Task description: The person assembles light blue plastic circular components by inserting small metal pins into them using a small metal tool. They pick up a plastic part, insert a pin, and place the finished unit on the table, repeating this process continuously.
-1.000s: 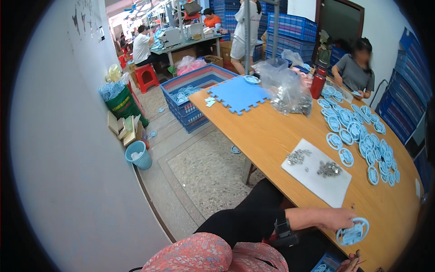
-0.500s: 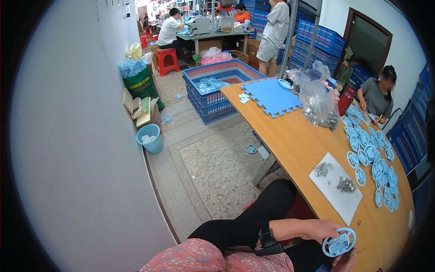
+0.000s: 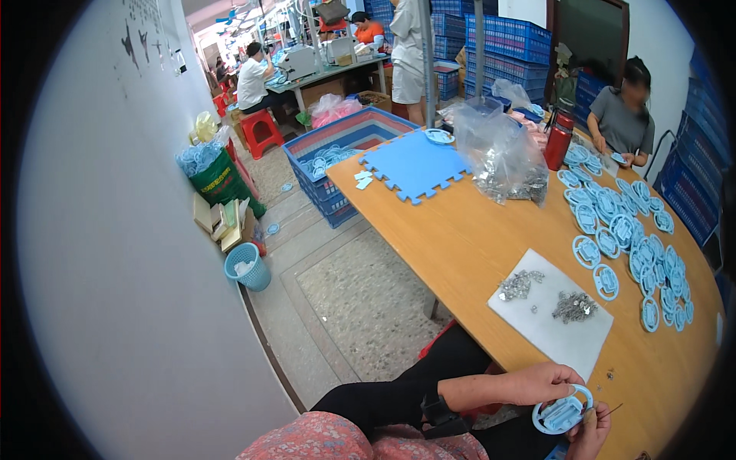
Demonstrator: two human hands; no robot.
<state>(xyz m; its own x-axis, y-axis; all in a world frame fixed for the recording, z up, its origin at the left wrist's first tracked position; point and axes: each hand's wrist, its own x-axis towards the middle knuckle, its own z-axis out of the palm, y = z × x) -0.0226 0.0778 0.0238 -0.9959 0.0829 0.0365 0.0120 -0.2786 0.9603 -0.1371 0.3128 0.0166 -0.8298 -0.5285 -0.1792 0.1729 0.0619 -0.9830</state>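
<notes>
A light-blue plastic ring part [image 3: 563, 415], like a small toy steering wheel with a raised centre block, is held over the table's near edge. My left hand [image 3: 543, 383] is closed on its upper rim, thumb and fingers pinching it. My right hand [image 3: 588, 434] is closed at the ring's right side, with a thin dark rod [image 3: 616, 410] sticking out from its fingers; the rest of the rod is hidden. Just beyond my hands lies a white board [image 3: 546, 331] bearing two heaps of small metal pieces, a looser pile [image 3: 521, 284] and a darker pile [image 3: 575, 307].
Many similar blue rings [image 3: 621, 226] spread over the wooden table [image 3: 429, 253]. A blue foam mat [image 3: 418, 165], a bag of metal parts [image 3: 498, 157] and a red flask [image 3: 560, 138] lie farther off. A co-worker [image 3: 625, 115] sits across. Blue crates [image 3: 326, 192] stand beyond the table.
The view has shifted, so the table and board sit further left and lower-right things look nearer. The ring has tilted in my left hand, and my right fingers show more plainly at its side.
</notes>
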